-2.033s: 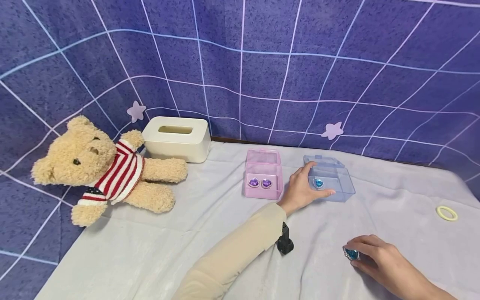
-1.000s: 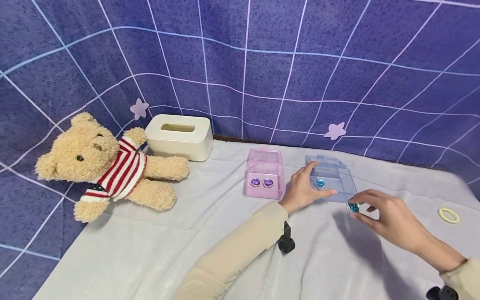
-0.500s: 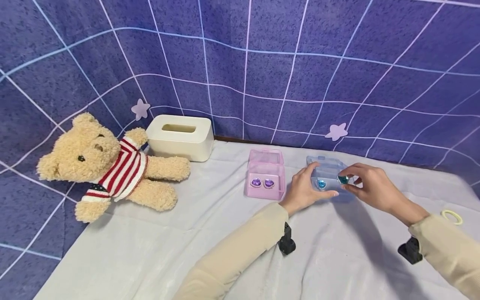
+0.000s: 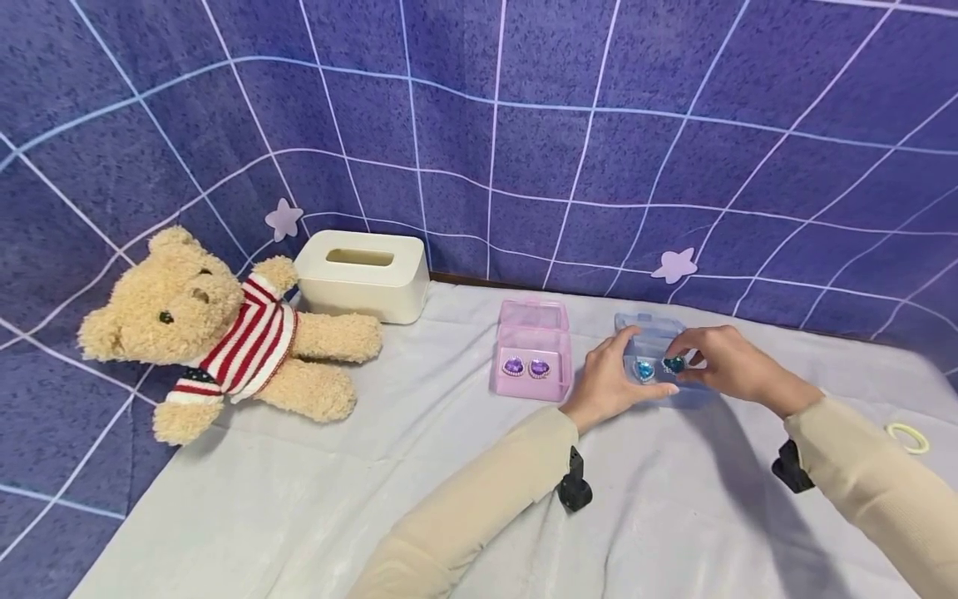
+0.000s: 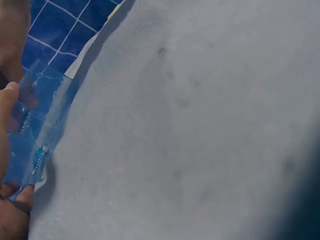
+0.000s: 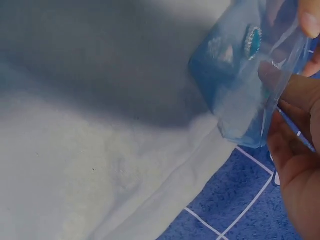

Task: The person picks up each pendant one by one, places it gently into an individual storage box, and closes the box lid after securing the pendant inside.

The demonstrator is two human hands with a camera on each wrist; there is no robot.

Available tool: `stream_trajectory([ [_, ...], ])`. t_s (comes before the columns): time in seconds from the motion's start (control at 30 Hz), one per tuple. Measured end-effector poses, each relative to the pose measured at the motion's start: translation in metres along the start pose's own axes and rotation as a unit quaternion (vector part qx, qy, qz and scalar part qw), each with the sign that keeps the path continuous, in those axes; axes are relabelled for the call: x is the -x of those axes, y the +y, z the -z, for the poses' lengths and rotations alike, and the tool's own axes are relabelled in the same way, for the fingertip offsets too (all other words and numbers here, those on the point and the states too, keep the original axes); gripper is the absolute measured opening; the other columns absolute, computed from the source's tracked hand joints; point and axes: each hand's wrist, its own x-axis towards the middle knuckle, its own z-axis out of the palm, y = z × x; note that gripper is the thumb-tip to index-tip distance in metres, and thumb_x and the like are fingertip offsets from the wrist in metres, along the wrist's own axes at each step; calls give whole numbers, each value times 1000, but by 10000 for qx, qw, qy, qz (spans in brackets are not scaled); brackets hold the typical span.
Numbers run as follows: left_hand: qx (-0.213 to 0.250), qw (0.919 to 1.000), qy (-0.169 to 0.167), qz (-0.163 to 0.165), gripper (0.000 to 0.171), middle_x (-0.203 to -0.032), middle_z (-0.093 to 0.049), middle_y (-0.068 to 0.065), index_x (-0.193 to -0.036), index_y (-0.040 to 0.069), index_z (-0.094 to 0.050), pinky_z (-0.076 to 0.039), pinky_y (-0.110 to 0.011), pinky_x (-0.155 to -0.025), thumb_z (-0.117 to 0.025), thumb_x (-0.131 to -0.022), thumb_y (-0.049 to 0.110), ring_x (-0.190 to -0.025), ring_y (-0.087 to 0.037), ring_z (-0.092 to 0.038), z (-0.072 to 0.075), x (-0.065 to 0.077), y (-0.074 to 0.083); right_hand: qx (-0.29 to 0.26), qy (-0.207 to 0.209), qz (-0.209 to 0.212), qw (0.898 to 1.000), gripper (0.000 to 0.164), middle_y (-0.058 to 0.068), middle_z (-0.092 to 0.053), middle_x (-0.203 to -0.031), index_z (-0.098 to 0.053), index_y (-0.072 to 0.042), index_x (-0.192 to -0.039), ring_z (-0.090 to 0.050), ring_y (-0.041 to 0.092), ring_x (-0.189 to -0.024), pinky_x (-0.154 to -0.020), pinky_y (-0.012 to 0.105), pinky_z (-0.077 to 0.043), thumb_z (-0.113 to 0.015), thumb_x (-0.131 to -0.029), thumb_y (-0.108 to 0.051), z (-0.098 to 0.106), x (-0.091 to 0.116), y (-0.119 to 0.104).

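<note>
An opened clear blue plastic box (image 4: 699,398) stands on the white cloth, its lid tipped back. My left hand (image 4: 602,383) grips it from the left, with the thumb along the front. Inside, at the left, lies a light-blue gem (image 4: 644,370) with a sparkling rim. Just to the right of that gem, my right hand (image 4: 737,366) pinches a darker teal gem (image 4: 674,364) low inside the box. In the right wrist view, one rimmed gem (image 6: 253,42) shows through the blue wall, and fingertips reach in beside it.
Left of the blue box is an opened pink box (image 4: 533,393) with two purple gems (image 4: 513,367). A striped-shirt teddy bear (image 4: 247,341) and a cream tissue box (image 4: 367,291) sit at the back left. A yellow ring (image 4: 907,438) lies far right. A purple grid curtain (image 4: 449,125) hangs behind.
My right hand has carried the teal gem from over the cloth at the lower right up and leftward into the blue box. The left hand keeps its grip on the box.
</note>
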Motion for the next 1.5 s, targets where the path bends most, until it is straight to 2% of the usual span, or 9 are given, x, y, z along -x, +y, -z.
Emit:
stream_trajectory([
  [0.33,-68,9998,41,-159,91,-130,-61,0,-140,28,-43,-52,-29,-92,-83,-64,58,-116,-16,-59,-2,2,-1,48,-704,631,9955,25,-4,-70,-74,-71,-11,-75,-64,13,-65,-60,29,-55,-84,-60,4,-7,-6,3],
  [0.83,-104,9999,-36,25,90,-131,-59,1,-140,30,-43,-51,-31,-93,-83,-64,60,-118,-17,-58,0,0,1,219,-991,416,9940,28,-8,-68,-70,-68,-18,-69,-62,11,-64,-61,29,-54,-84,-59,3,-12,-10,6],
  [1.0,46,9999,3,112,90,-130,-60,1,-138,30,-42,-52,-30,-91,-84,-63,57,-116,-17,-59,0,0,2,-50,-768,54,9970,24,-1,-73,-74,-71,-13,-74,-70,19,-69,-62,30,-58,-81,-59,4,3,-15,4],
  [1.13,159,9996,84,237,89,-125,-62,1,-133,28,-41,-53,-28,-86,-86,-62,56,-111,-16,-61,0,0,3,-276,81,-790,9965,18,1,-75,-77,-74,-12,-83,-70,12,-71,-61,26,-54,-76,-70,-1,18,-18,7],
  [1.23,139,9996,117,228,87,-121,-64,0,-131,26,-41,-54,-27,-83,-87,-62,54,-108,-15,-62,1,0,3,-408,735,-1633,9830,11,10,-75,-84,-74,-10,-93,-63,-4,-71,-59,19,-46,-72,-82,-12,23,-18,12],
  [1.33,117,9997,69,220,85,-118,-64,-1,-129,25,-42,-54,-26,-83,-87,-63,53,-106,-15,-63,1,0,4,-936,961,-2559,9573,27,20,-73,-100,-70,-4,-108,-55,-13,-69,-59,14,-46,-63,-93,-26,21,-14,18],
  [1.4,112,9997,47,227,85,-118,-65,-1,-129,24,-42,-53,-25,-82,-87,-62,54,-105,-15,-63,1,0,5,-1684,924,-3067,9322,41,20,-70,-107,-62,3,-119,-54,-14,-69,-62,13,-51,-55,-98,-31,17,-12,24],
  [1.43,125,9996,36,239,85,-117,-65,-1,-129,24,-43,-53,-25,-82,-87,-62,53,-104,-14,-63,1,0,5,-2164,870,-3285,9152,47,15,-70,-104,-56,7,-125,-55,-13,-69,-65,14,-53,-51,-99,-32,15,-12,27],
  [1.5,121,9996,33,247,85,-117,-64,-1,-128,24,-43,-53,-25,-82,-87,-62,53,-104,-14,-62,1,0,5,-3251,731,-3609,8710,58,3,-68,-94,-41,14,-135,-60,-8,-69,-69,17,-57,-46,-101,-33,10,-12,33],
])
